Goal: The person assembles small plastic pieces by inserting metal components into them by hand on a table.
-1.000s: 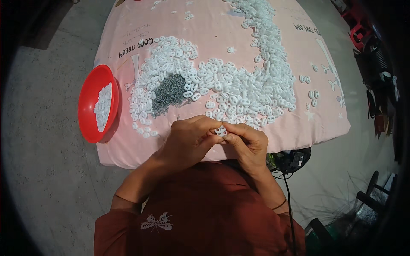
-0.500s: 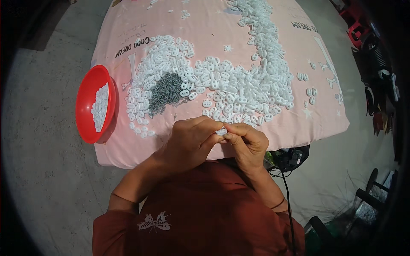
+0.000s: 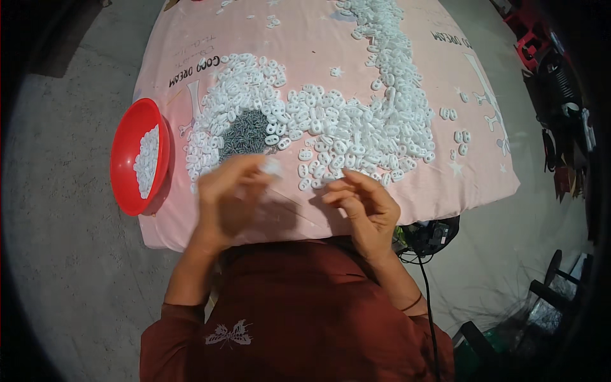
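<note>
My left hand [image 3: 230, 194], smeared by motion, is over the table's near edge with a blurred white plastic piece [image 3: 272, 167] at its fingertips. To its right, my right hand [image 3: 364, 207] is raised with thumb and index finger apart, and I see nothing held in it. Just beyond lies a heap of white oval plastic pieces [image 3: 359, 130], each with two holes. A pile of small grey metal screws [image 3: 245, 134] sits beyond my left hand, ringed by more white pieces [image 3: 245, 79].
A red bowl [image 3: 126, 156] partly filled with white pieces stands at the table's left edge. Pink printed cloth [image 3: 471, 172] covers the table. Several loose white pieces [image 3: 463, 137] lie at the right. A black cable [image 3: 428, 299] hangs near my right forearm.
My hands were together around a small white piece and have come apart. The left has moved left with a white piece at its fingertips; the right has stayed near its place, its fingers parting.
</note>
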